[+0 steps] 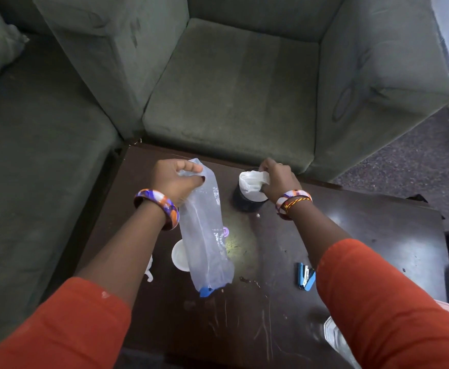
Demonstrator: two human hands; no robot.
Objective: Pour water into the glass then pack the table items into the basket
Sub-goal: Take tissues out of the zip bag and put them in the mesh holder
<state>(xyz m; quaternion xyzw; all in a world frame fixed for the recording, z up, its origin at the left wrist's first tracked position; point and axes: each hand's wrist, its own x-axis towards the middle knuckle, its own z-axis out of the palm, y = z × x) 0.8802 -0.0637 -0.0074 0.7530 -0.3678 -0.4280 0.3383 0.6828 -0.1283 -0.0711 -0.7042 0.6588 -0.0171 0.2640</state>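
My left hand (177, 182) grips the base end of a clear plastic bottle (204, 235), which hangs tilted with its blue cap (206, 291) down, just above the dark wooden table (377, 235). My right hand (278, 180) pinches a white cloth or tissue (251, 182) that sits in the mouth of a dark glass (243, 202) standing at the table's far side. The glass's inside is hidden by the cloth. Both wrists wear orange, purple and white bangles.
A small white bowl (179, 255) and a purple object (226, 231) lie partly behind the bottle. A blue stapler (305, 276) lies beside my right forearm. A clear plastic item (335, 339) sits at the near right. Green sofa seats (231, 89) border the table's far and left sides.
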